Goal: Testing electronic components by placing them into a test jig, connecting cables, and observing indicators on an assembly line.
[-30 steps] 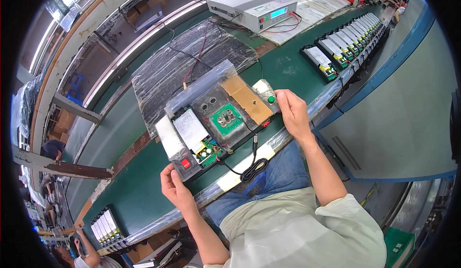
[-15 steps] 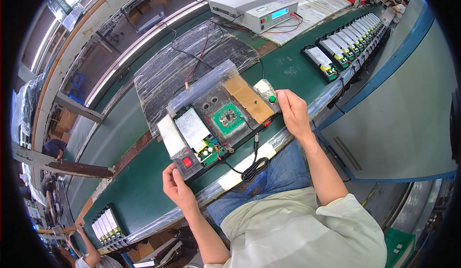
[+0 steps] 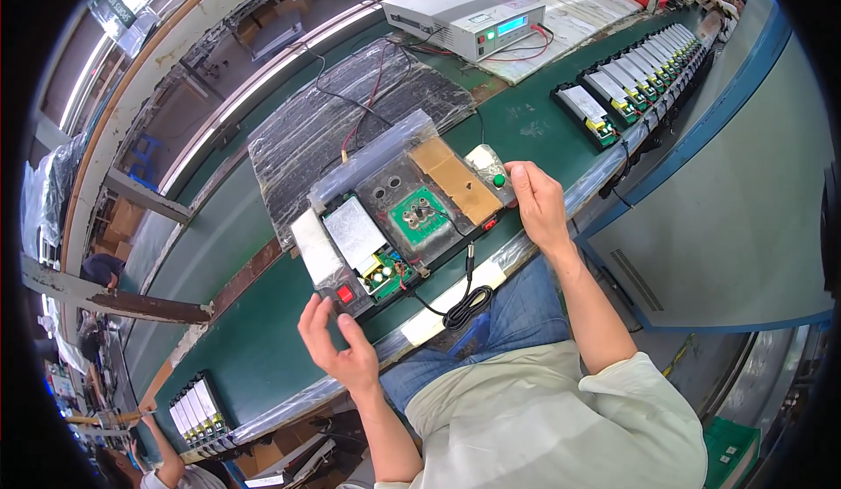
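Loaded fixture between two grips

On the green tabletop (image 3: 250, 336) lies a dark test fixture (image 3: 427, 249), an uncased power unit (image 3: 355, 233) seated toward its 8 o'clock. The step in hand appears to be attending to this loaded fixture; the next move would seem to call for a steady fixture. From the right grip (image 3: 543, 211), at its end, the fixture lies at 9 o'clock; that grip's closure is hidden. From the left grip (image 3: 350, 357), fingers spread and holding nothing, the unit lies at 12 o'clock, just past the red switch (image 3: 345, 294).
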The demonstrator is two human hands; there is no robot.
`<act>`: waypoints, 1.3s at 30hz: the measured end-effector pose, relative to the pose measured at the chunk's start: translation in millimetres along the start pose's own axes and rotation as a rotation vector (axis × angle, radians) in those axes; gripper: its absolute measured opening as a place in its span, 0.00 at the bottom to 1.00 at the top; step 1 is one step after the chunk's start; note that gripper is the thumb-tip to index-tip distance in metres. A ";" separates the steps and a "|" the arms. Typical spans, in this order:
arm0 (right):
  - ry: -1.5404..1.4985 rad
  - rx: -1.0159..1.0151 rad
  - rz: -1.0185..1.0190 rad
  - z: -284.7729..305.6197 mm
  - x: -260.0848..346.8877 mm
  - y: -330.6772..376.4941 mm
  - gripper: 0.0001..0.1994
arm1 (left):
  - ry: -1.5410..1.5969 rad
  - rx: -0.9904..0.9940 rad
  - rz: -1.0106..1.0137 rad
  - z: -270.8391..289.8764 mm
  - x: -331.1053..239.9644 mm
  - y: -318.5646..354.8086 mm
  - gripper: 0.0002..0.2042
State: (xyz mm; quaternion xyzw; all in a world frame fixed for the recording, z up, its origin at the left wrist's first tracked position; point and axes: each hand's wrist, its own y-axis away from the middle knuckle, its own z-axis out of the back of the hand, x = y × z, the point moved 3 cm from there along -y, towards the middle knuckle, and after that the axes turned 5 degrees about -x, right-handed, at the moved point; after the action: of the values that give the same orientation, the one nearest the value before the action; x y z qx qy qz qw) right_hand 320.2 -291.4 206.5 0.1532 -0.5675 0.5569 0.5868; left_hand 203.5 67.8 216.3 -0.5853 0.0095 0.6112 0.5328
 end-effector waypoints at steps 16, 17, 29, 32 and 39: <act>-0.032 -0.023 -0.028 -0.3 5.2 0.2 0.20 | -0.120 0.200 -0.122 -12.6 -11.2 -4.3 0.27; -0.028 -0.032 -0.010 -0.3 4.8 0.1 0.19 | -0.096 0.185 -0.106 -12.1 -11.4 -3.5 0.27; -0.042 -0.027 -0.022 -1.1 4.5 1.3 0.20 | -0.011 0.169 -0.080 -5.6 -4.2 -1.9 0.28; -0.064 -0.022 -0.047 -1.8 2.2 1.6 0.20 | -0.012 0.187 -0.100 -5.9 -4.7 -1.1 0.27; -0.067 -0.021 -0.046 -2.5 2.0 1.3 0.20 | 0.002 0.138 -0.067 -6.3 1.2 -0.1 0.28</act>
State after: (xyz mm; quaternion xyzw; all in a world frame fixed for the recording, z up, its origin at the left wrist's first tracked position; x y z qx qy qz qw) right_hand 319.8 -288.0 206.7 0.1788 -0.5891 0.5317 0.5816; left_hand 208.3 64.6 213.6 -0.5477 0.0323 0.5903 0.5920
